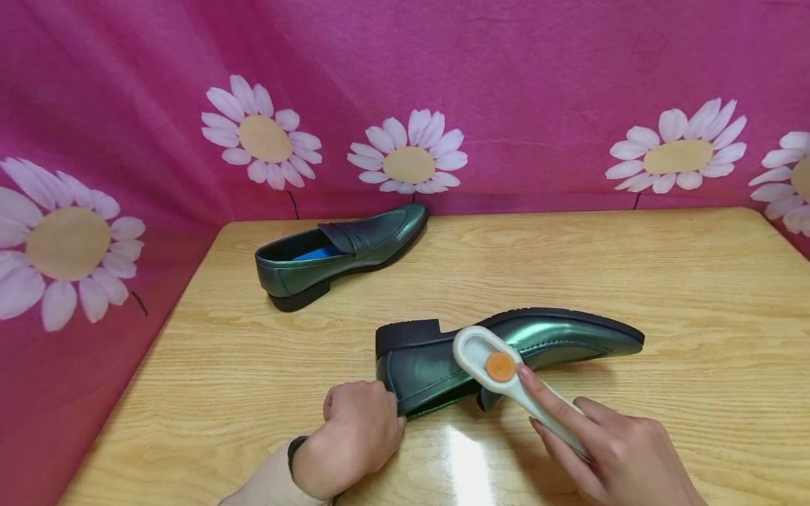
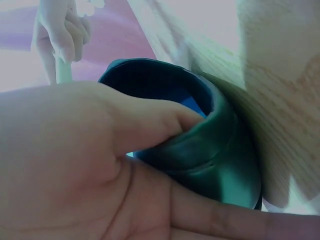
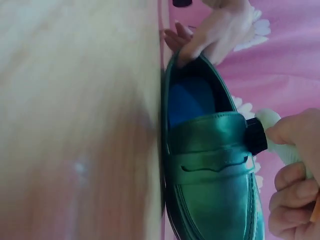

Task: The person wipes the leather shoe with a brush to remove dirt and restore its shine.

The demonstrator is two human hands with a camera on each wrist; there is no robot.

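A dark green loafer (image 1: 418,376) lies on its side, its opening toward me and its toe to the right. My left hand (image 1: 357,432) grips it at the heel; in the left wrist view the thumb (image 2: 165,120) goes inside the heel collar. My right hand (image 1: 623,450) holds a white-handled brush (image 1: 471,351) with an orange button, index finger extended along the handle up to the button. In the right wrist view, the brush's black bristles (image 3: 256,136) meet the side of the loafer beside the strap. A blue insole (image 3: 190,100) shows inside.
The matching loafer (image 1: 342,253) stands upright on its sole farther back on the wooden table (image 1: 569,260), to the left. Pink cloth (image 1: 525,91) with large white daisies hangs behind the table and along its left side.
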